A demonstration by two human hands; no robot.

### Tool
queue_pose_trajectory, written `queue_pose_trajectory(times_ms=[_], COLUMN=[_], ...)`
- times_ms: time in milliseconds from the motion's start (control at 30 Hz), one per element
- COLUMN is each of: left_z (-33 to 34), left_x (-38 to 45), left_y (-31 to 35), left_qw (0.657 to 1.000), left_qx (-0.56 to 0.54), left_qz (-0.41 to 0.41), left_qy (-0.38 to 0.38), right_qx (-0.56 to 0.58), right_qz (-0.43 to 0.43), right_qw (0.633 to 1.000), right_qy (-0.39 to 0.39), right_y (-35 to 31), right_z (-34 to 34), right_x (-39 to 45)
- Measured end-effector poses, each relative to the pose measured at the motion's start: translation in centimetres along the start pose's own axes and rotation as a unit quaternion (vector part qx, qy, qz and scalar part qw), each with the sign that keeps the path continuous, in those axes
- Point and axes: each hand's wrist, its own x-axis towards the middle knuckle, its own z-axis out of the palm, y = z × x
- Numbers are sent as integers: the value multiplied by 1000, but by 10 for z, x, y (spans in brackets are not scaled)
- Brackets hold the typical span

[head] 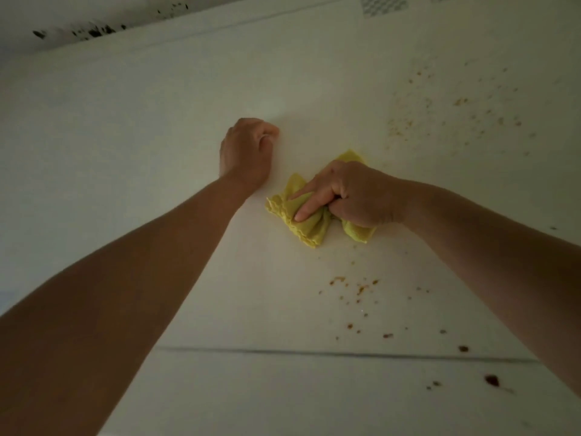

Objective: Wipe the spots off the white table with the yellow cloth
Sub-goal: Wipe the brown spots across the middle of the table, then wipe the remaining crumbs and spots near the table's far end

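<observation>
My right hand point(352, 193) presses a bunched yellow cloth point(309, 228) onto the white table point(125, 136) near its middle, with two fingers stretched over the cloth and the rest curled around it. My left hand point(245, 152) rests on the table just left of the cloth, fingers curled in, holding nothing. Orange-brown spots point(355, 286) lie scattered below the cloth. A wider, fainter patch of spots point(456, 111) spreads over the far right. Darker brown blots point(492, 379) sit at the near right.
A thin dark seam point(283, 352) runs across the table near me. A wall with black marks point(97, 31) lies beyond the far edge. A grey patterned patch point(383, 4) sits at the top right.
</observation>
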Motion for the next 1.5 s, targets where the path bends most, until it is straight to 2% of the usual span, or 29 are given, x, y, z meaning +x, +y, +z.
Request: queue_pose_trajectory(times_ms=[133, 367, 500, 633, 800, 933, 1167, 1333, 1500], left_z=[-5, -6, -6, -7, -8, -3, 33, 56, 79], left_x=[-39, -68, -72, -74, -73, -65, -33, 12, 62], left_y=[-6, -13, -16, -16, -3, 16, 77, 113, 129], left_qw=[999, 996, 995, 997, 999, 1000, 992, 988, 992], left_qx=[-39, -26, -17, -7, -7, 4, -77, -89, -52], left_qz=[-6, 61, 83, 72, 48, -16, -79, -98, -98], left_qy=[-15, -56, -56, -40, -23, 18, 64, 76, 61], right_qx=[-39, -37, 3, 44, 39, 14, -79, -113, -158], right_qz=[-20, 1, 35, 89, 137, 113, 39, 22, 8], right_qw=[999, 999, 999, 994, 986, 990, 993, 990, 982], right_qy=[19, 7, 17, 48, 82, 81, 78, 83, 103], right_y=[-32, -67, -65, -54, -42, -27, 26, 76, 118], right_z=[42, 95, 97, 89, 70, 57, -10, -74, -138], right_x=[-29, -84, -109, -148, -188, -176, -111, -56, 0])
